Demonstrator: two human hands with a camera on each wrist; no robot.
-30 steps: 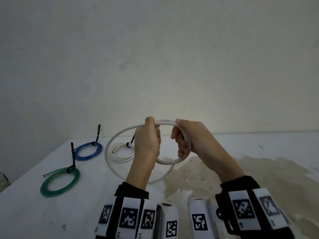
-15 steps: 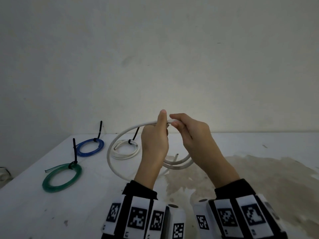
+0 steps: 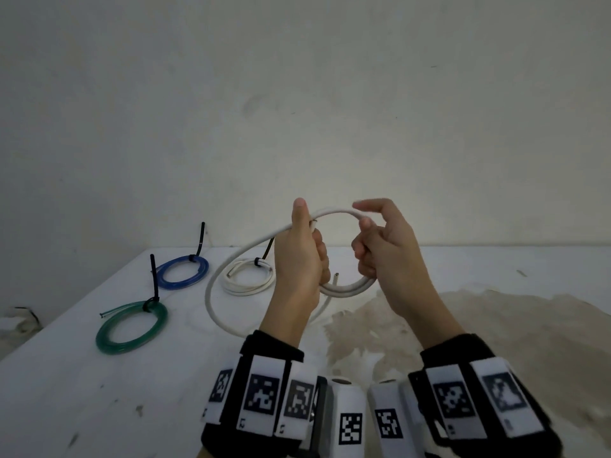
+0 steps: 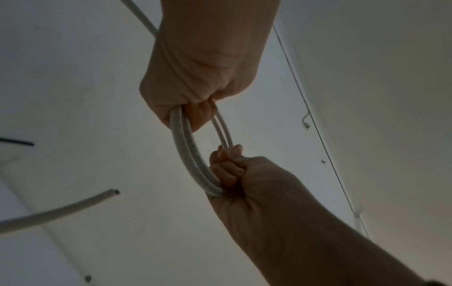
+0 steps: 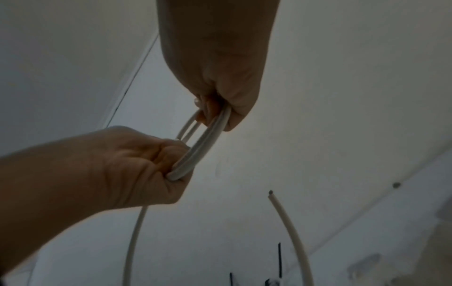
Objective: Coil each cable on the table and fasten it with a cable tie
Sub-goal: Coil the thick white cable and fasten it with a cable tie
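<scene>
Two hands have spread apart since earlier: the left hand (image 3: pixel 299 259) grips the stiff white round cable (image 3: pixel 334 213) at centre frame, while the right hand (image 3: pixel 385 249) curls round the coil's other side, forefinger lifted.

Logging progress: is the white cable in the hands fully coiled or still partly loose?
Partly loose. Both hands, left and right, grip a small coil of the white cable, but a long loop and a free end hang out.

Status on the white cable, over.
Left hand and right hand both gripping white cable, half coiled, one loose loop trailing. No tie on yet. Nothing in the way.
</scene>
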